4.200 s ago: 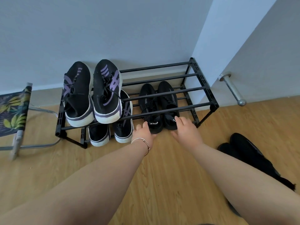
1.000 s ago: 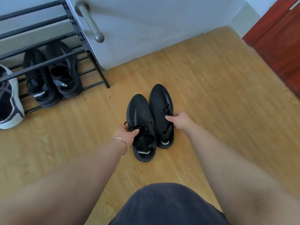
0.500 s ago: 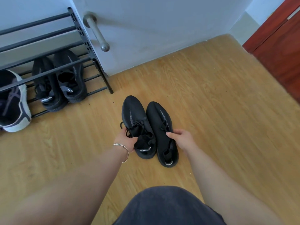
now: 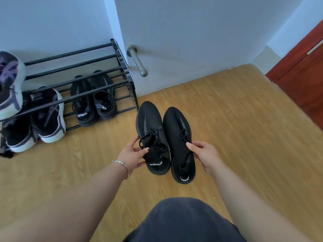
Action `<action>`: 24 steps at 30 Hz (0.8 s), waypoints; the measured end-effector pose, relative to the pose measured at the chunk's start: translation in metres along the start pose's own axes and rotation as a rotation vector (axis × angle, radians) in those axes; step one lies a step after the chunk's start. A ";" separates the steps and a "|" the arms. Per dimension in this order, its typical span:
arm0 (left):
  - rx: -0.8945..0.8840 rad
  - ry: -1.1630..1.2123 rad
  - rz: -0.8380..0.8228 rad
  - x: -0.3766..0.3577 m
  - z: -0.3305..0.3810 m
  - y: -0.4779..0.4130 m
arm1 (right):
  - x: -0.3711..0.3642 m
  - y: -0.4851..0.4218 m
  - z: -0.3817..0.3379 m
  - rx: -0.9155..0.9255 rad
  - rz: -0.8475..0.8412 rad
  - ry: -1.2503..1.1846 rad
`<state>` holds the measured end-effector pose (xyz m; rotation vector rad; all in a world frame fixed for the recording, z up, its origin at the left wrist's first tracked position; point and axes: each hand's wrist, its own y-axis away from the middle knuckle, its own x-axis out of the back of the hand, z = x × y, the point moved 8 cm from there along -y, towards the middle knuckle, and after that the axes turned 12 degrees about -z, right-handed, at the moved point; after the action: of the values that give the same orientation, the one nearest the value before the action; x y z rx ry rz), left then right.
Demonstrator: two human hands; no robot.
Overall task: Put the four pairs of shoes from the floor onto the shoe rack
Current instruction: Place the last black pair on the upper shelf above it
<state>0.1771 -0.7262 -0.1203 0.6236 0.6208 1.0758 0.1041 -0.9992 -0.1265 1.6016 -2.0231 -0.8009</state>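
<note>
I hold a pair of black knit sneakers above the wooden floor, toes pointing away. My left hand (image 4: pixel 133 154) grips the left black sneaker (image 4: pixel 150 123) at its opening. My right hand (image 4: pixel 204 154) grips the right black sneaker (image 4: pixel 176 130) at its side. The black shoe rack (image 4: pixel 122 67) stands to the left against the wall. On its lower tier sit another black pair (image 4: pixel 94 102) and a black-and-purple pair (image 4: pixel 47 116). One purple-striped sneaker (image 4: pixel 8 84) shows on the top tier at the left edge.
A metal door stopper (image 4: pixel 138 62) sticks out of the white door right of the rack. A red-brown cabinet (image 4: pixel 302 72) stands at the far right. The right half of the rack's top bars (image 4: pixel 75 67) carries no shoes. My dark-clothed knee (image 4: pixel 183 220) fills the bottom.
Both hands have lifted the black pair off the floor and carried it leftward, closer to the rack. The view has swung left, so more of the rack shows.
</note>
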 end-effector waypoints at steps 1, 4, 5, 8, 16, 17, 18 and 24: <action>-0.017 0.012 0.003 0.007 0.005 0.006 | -0.008 0.001 -0.008 0.020 -0.015 0.004; -0.058 0.025 0.014 0.027 0.018 0.024 | -0.031 0.004 -0.026 0.069 -0.046 -0.003; -0.070 0.023 0.016 0.034 0.023 0.031 | -0.039 0.005 -0.030 0.080 -0.063 -0.006; -0.102 0.025 0.025 0.053 0.038 0.053 | -0.064 0.009 -0.043 0.104 -0.105 -0.002; -0.142 0.046 0.066 0.111 0.072 0.094 | -0.127 0.019 -0.086 0.179 -0.185 0.009; -0.151 0.052 0.071 0.119 0.078 0.097 | -0.136 0.018 -0.093 0.191 -0.194 0.015; -0.163 0.054 0.081 0.129 0.084 0.100 | -0.145 0.018 -0.102 0.206 -0.203 0.022; -0.232 0.011 0.142 0.179 0.134 0.119 | -0.204 0.002 -0.171 0.279 -0.241 0.057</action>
<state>0.2645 -0.5409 0.0280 0.4649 0.4571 1.2644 0.2624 -0.8299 0.0039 2.0298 -1.9947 -0.5627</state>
